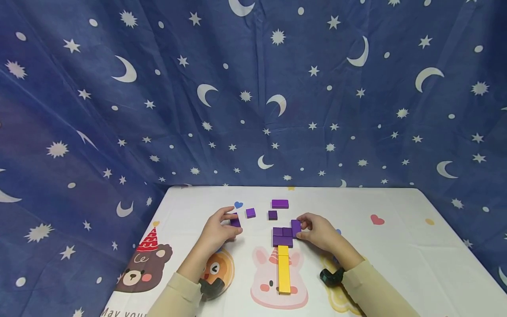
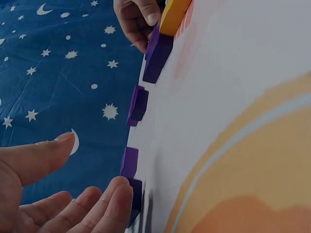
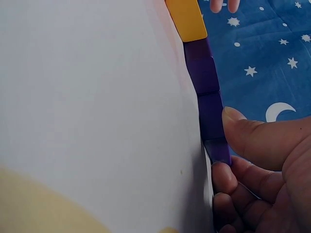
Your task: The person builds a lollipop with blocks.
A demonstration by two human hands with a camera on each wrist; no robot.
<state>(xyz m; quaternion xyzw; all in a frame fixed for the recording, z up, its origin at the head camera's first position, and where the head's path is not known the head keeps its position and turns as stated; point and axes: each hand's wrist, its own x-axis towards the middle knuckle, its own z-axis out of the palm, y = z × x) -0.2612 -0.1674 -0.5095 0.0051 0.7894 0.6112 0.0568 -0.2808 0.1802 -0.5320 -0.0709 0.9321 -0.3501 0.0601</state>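
Note:
In the head view, purple blocks lie together at the top of a yellow strip of blocks. My right hand pinches a purple rectangular block at the right side of this group. The right wrist view has the thumb against the purple pieces and a fingertip at their end. To the left, my left hand reaches around another purple block. Its thumb and fingers are spread wide in the left wrist view, with the fingertips beside the dark purple block.
Behind the group lie a small purple cube, a darker cube and a purple rectangular block. The white tablecloth has cartoon animal prints. A blue curtain with moons and stars hangs behind the table.

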